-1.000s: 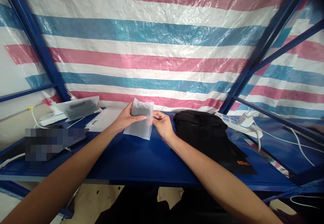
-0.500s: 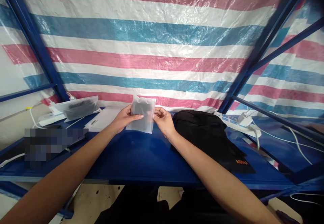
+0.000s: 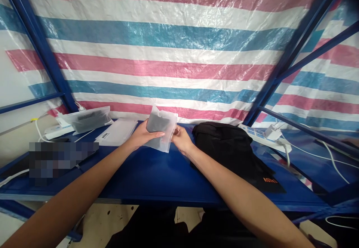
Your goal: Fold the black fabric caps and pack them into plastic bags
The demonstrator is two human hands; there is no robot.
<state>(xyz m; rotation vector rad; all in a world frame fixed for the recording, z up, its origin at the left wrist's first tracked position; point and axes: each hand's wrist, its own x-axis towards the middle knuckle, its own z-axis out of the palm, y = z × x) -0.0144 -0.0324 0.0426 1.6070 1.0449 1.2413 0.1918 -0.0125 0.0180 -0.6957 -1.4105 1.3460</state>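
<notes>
A frosted plastic bag (image 3: 160, 128) with a dark flat thing inside is held up over the blue table (image 3: 146, 177). My left hand (image 3: 143, 134) grips its left side, thumb lying across the front. At the bag's right edge, my right hand (image 3: 181, 138) has its fingers closed on the plastic; the fingertips are partly hidden behind the edge. What the dark content is cannot be made out through the film. Black folded cloth (image 3: 224, 147) with orange lettering lies just right of my right hand.
White flat packets (image 3: 116, 131) with a label lie left of my hands. Behind them leans another frosted bag (image 3: 89, 119). Power strips with cables stand at the left and at the right (image 3: 260, 134). Blue frame posts and a striped tarp (image 3: 168, 61) close off the back.
The bag has tilted clockwise, its top leaning right, and turned slightly. Both hands still hold it, and my right hand has shifted a little lower along the edge.
</notes>
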